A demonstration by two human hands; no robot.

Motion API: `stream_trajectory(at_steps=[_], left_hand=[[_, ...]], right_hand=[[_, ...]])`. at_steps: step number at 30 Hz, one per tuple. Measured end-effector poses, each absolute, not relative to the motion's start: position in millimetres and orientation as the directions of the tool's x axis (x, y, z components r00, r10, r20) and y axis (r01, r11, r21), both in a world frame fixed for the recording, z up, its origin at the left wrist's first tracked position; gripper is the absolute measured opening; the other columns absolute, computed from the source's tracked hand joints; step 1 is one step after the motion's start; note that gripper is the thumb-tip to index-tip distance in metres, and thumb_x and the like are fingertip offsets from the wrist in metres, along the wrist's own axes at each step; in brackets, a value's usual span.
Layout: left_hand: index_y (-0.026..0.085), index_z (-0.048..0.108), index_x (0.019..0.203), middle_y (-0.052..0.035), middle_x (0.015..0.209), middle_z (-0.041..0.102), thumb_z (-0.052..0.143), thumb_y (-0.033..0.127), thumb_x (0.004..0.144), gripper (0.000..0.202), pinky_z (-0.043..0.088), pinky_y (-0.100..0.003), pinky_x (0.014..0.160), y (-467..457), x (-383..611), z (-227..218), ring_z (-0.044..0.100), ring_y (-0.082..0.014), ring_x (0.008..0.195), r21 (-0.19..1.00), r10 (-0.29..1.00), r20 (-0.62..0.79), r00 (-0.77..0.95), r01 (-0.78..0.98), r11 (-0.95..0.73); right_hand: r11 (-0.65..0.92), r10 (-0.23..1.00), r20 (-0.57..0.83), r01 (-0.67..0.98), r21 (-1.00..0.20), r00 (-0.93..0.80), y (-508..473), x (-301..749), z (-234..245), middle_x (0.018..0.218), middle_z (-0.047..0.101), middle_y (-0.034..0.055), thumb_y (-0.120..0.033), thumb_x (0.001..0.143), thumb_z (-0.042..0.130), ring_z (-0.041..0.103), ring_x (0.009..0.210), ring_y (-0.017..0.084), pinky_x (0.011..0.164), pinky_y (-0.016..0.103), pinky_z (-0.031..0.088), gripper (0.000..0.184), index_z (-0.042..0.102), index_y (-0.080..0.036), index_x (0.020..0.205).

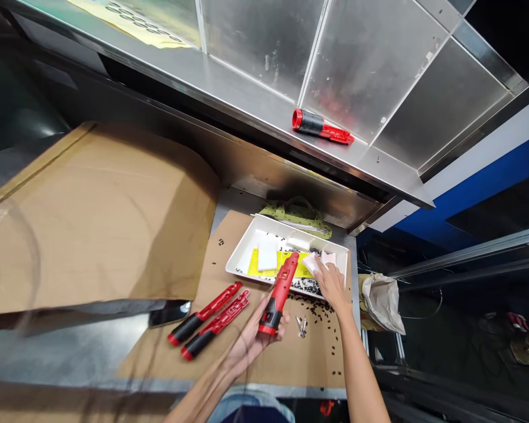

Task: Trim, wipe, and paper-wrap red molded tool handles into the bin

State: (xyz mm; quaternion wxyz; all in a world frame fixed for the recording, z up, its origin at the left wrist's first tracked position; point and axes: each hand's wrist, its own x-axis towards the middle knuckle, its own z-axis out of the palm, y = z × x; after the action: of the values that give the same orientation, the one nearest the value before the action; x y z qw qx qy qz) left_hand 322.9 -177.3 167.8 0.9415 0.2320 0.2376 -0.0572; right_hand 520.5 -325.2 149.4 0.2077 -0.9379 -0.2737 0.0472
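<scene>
My left hand (253,336) is closed around the black grip end of a red and black tool body (278,294), holding it tilted over the cardboard mat (247,358). My right hand (332,283) reaches into the white tray (247,249), fingers bent down onto small dark screws (306,286) beside a white slip (320,261); whether it holds anything is hidden. Two red and black half shells (209,318) lie side by side on the mat left of my left hand. A few silver screws (301,326) rest on the mat between my arms.
A second red and black tool (320,126) lies on the steel shelf above. A large cardboard sheet (92,217) leans at the left. Yellow and white cards sit in the tray. Loose black screws dot the mat. A crumpled paper bag (381,299) hangs right of the bench.
</scene>
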Motion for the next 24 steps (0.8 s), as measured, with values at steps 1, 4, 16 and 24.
stream_trajectory(at_steps=[1, 4, 16, 24], left_hand=[[0.015, 0.069, 0.095, -0.0030, 0.080, 0.071, 0.081, 0.063, 0.063, 0.059, 0.053, -0.023, 0.069, -176.5, 327.3, 170.4, 0.064, -0.0125, 0.068, 0.403, 0.029, -0.463, 0.886, 0.181, 0.897], [0.018, 0.070, 0.101, -0.0060, 0.097, 0.075, 0.082, 0.057, 0.068, 0.052, 0.053, -0.032, 0.090, -175.8, 337.1, 170.7, 0.068, -0.0202, 0.093, 0.448, 0.152, -0.426, 0.892, 0.062, 0.892], [0.030, 0.057, 0.137, -0.0067, 0.146, 0.056, 0.066, 0.058, 0.082, 0.062, 0.029, -0.045, 0.122, -212.1, 332.3, 169.3, 0.045, -0.0285, 0.140, 0.885, 0.130, -0.084, 0.988, 0.014, 0.465], [0.026, 0.061, 0.133, -0.0100, 0.136, 0.064, 0.063, 0.067, 0.079, 0.068, 0.033, -0.047, 0.121, -230.3, 327.7, 172.9, 0.050, -0.0301, 0.136, 0.921, -0.001, -0.034, 0.999, 0.032, 0.387]], right_hand=[[-0.763, 0.525, 0.041, 0.492, -0.419, 0.850, -324.1, 515.8, 151.2, 0.122, 0.061, 0.0146, -0.039, 0.095, 0.044, 0.056, 0.115, 0.032, 0.092, 0.046, 0.043, 0.048, 0.054, -0.028, 0.141], [-0.713, 0.416, 0.154, 0.427, -0.556, 0.896, -332.4, 483.4, 165.1, 0.125, 0.057, 0.0149, -0.043, 0.098, 0.038, 0.052, 0.119, 0.029, 0.096, 0.044, 0.041, 0.047, 0.060, -0.023, 0.135], [-0.178, 0.179, -0.136, -0.104, -0.979, 0.975, -364.0, 368.0, 195.4, 0.086, 0.063, 0.0039, -0.052, 0.079, 0.072, 0.058, 0.078, 0.018, 0.070, 0.028, 0.047, 0.036, 0.078, -0.021, 0.097], [-0.048, 0.142, -0.137, -0.132, -0.990, 0.980, -367.6, 355.3, 205.0, 0.080, 0.064, 0.0035, -0.049, 0.075, 0.074, 0.058, 0.077, 0.018, 0.073, 0.029, 0.047, 0.033, 0.078, -0.018, 0.085]])
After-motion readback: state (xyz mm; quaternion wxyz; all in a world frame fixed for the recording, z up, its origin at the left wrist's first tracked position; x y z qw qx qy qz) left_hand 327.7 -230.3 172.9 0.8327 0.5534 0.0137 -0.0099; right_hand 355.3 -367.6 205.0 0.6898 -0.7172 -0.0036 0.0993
